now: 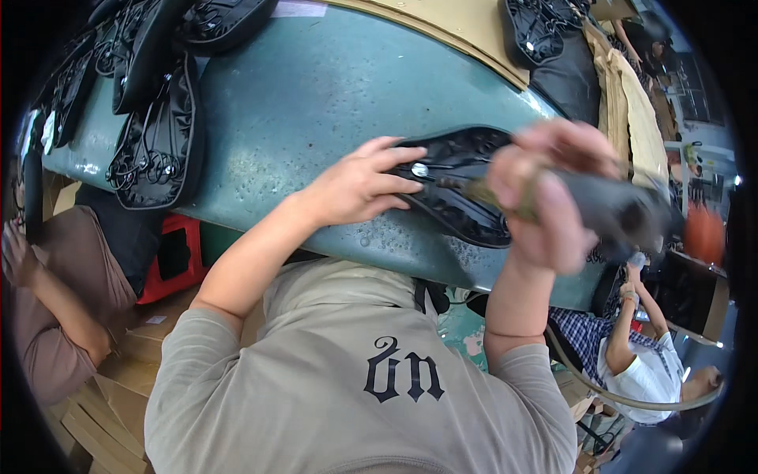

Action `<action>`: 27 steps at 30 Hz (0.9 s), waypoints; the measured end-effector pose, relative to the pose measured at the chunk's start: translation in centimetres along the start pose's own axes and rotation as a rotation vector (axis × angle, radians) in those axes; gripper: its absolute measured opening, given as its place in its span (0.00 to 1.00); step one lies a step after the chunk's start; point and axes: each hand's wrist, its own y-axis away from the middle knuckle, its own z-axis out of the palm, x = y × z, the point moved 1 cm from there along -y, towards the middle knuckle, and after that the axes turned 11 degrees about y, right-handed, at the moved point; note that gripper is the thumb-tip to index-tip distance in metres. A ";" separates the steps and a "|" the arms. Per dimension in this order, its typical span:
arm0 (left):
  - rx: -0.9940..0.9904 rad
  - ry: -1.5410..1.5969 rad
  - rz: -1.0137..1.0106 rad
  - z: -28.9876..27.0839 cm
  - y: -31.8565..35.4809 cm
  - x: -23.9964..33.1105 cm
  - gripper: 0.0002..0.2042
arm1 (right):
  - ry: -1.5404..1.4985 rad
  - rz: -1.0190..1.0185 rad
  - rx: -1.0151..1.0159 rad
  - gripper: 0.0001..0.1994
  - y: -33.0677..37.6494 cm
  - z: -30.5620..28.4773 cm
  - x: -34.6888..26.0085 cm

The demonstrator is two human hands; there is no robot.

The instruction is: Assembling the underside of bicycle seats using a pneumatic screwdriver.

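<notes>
A black bicycle saddle (466, 220) lies underside up on the green table, its narrow end toward my left hand. My left hand (365, 183) grips that narrow end, its fingers on either side of a small round silver part (419, 170). Held in my right hand (545, 197) is a dark grey power screwdriver (612, 207), blurred by motion. Its thin tip (466, 186) points left over the saddle, toward the silver part. Whether the tip touches anything, I cannot tell. The hand and tool hide the saddle's wide end.
More black saddles (162, 134) with wire springs sit on the table's (268, 103) left, another (537, 35) at the far right. Cardboard (442, 31) lies along the far edge. A co-worker (63, 300) sits at left, another (639, 355) at right. A hose (632, 401) curves at lower right.
</notes>
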 end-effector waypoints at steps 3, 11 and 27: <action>0.000 -0.068 -0.056 -3.6 1.7 1.2 0.17 | -0.067 -0.223 -0.010 0.23 2.0 -4.7 -4.5; 0.162 -0.230 -0.105 -5.2 -3.2 5.2 0.28 | 0.033 -0.111 0.170 0.20 5.2 -5.7 -5.1; 0.202 -0.305 -0.120 1.1 -5.8 1.7 0.22 | 0.128 -0.126 0.126 0.21 4.3 -5.3 -3.1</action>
